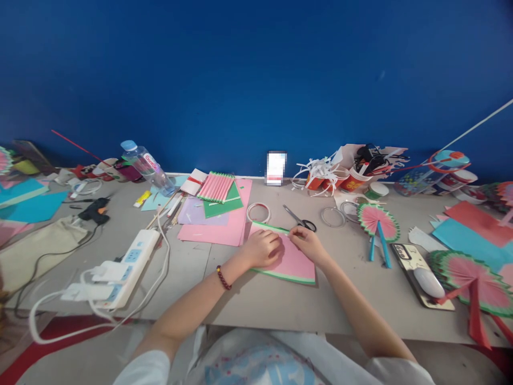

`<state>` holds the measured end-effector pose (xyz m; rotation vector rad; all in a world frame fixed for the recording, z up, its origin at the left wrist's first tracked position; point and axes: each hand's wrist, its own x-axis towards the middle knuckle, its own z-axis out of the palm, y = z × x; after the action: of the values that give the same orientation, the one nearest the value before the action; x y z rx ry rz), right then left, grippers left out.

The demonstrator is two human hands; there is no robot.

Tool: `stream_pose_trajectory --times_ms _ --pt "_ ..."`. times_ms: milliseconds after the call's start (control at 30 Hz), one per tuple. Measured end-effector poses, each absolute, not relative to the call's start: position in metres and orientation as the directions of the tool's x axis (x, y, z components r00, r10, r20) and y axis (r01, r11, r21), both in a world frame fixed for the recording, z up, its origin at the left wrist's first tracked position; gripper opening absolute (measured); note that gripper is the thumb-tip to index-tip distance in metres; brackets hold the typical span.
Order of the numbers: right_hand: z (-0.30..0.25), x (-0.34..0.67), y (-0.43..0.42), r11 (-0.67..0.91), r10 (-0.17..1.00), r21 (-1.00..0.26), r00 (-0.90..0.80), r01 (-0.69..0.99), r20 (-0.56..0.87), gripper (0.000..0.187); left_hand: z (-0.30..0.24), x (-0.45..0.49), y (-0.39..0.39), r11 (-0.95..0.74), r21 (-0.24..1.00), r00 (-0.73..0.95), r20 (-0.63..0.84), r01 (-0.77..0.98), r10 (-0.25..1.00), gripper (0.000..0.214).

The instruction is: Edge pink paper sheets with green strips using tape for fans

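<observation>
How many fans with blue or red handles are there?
2: a blue-handled fan right of the scissors, a red-handled fan beside the mouse. Others may be cut off at the edges.

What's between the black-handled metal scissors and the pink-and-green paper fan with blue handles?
Two round, pale wire coils lie there, in the head view.

On the worktop [260, 306] before you lies a paper sheet [295, 262], scissors [299, 219] behind it, a power strip [132, 268] to your left, a mouse [428, 282] atop a phone [409, 266] right.
</observation>
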<state>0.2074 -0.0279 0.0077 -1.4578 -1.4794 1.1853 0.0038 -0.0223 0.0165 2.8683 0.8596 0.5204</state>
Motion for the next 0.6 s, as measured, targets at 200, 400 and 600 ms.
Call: stream_pose_trajectory --times_ms 200,400,600 --pt "0.018 0.214 -0.027 0.023 0.998 -0.834 -0.067 0.551 -0.017 0.011 0.012 0.014 -0.031 -0.882 0.119 0.838 0.278 0.456 0.47 0.019" --pt "0.019 0.218 -0.027 0.116 0.989 -0.756 -0.148 0.644 0.026 0.011 0.007 0.022 -0.036 -0.895 0.15 0.851 0.277 0.42 0.446 0.023" --pt "0.02 0.216 -0.025 0.089 0.991 -0.723 -0.133 0.685 -0.004 0.014 0.009 0.022 -0.036 -0.887 0.196 0.845 0.274 0.419 0.46 0.028"
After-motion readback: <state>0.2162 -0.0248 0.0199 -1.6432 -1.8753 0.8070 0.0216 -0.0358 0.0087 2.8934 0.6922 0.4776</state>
